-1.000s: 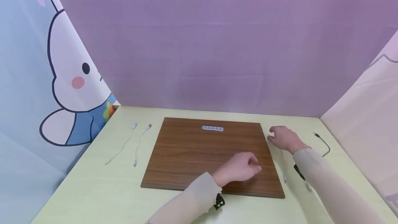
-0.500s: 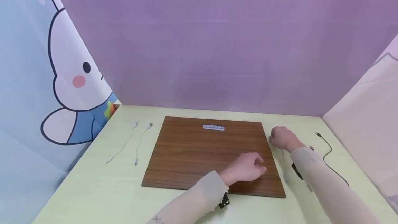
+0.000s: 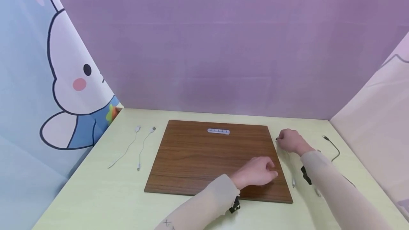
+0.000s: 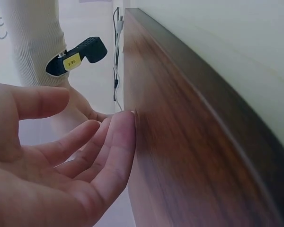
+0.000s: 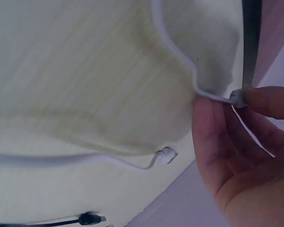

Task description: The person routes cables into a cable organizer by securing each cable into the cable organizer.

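A purple cloth (image 3: 204, 45) fills the upper frame above a pale yellow tabletop (image 3: 86, 194); a blue cloth with a cartoon animal (image 3: 19, 109) hangs at the left edge. On the lower left of the frame lie a white cable (image 3: 129, 148) and, just beside it, a second white cable (image 3: 142, 147). A brown wood-grain board (image 3: 191, 152) takes the lower middle, with a small pale slotted strip (image 3: 218, 131) near its top edge. Over the board's lower right part, the left hand (image 3: 255, 171) has shifted a little rightward over the last second; its fingers are loosely bent and hold nothing, though whether they touch the board is hard to tell.

At lower right, the right hand (image 3: 291, 141) has closed its parted fingers and now pinches a plug (image 5: 237, 98), so that cable appears secured. The held cable (image 5: 173, 46) is white and slender, bending sharply near the plug, its other end beside the board. Farther right lie another white cable (image 5: 75, 160), partly behind the sleeve, and a dark cable (image 3: 334, 146).
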Demonstrator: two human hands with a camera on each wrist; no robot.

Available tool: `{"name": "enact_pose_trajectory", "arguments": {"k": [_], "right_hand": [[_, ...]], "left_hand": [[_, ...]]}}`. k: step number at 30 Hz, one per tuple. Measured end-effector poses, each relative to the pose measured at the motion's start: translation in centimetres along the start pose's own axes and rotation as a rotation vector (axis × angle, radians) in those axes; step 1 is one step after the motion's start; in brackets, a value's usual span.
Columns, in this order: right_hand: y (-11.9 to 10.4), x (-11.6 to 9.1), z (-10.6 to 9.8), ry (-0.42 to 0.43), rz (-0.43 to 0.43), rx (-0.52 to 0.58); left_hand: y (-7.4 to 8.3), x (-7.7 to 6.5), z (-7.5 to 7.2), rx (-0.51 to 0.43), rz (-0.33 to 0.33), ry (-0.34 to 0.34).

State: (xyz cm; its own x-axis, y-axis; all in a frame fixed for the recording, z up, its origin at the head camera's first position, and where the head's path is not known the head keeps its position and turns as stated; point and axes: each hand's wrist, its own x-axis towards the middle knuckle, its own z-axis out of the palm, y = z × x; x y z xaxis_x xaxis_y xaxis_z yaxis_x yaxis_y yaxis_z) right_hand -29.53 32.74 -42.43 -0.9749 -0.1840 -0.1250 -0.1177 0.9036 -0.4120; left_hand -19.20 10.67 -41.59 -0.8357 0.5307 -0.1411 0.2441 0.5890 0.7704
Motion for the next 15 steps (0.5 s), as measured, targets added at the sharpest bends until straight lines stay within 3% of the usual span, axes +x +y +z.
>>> {"name": "enact_pose_trajectory", "arguments": {"k": [8,15], "right_hand": [[-0.1,-0.6,-0.3,0.002,0.040,0.203],[-0.1,-1.0,-0.4,-0.004,0.082,0.358]], "left_hand": [[0.0,0.5,0.7,0.005,0.022,0.004],[0.1,1.2,1.3,0.057,0.077,0.057]]}}
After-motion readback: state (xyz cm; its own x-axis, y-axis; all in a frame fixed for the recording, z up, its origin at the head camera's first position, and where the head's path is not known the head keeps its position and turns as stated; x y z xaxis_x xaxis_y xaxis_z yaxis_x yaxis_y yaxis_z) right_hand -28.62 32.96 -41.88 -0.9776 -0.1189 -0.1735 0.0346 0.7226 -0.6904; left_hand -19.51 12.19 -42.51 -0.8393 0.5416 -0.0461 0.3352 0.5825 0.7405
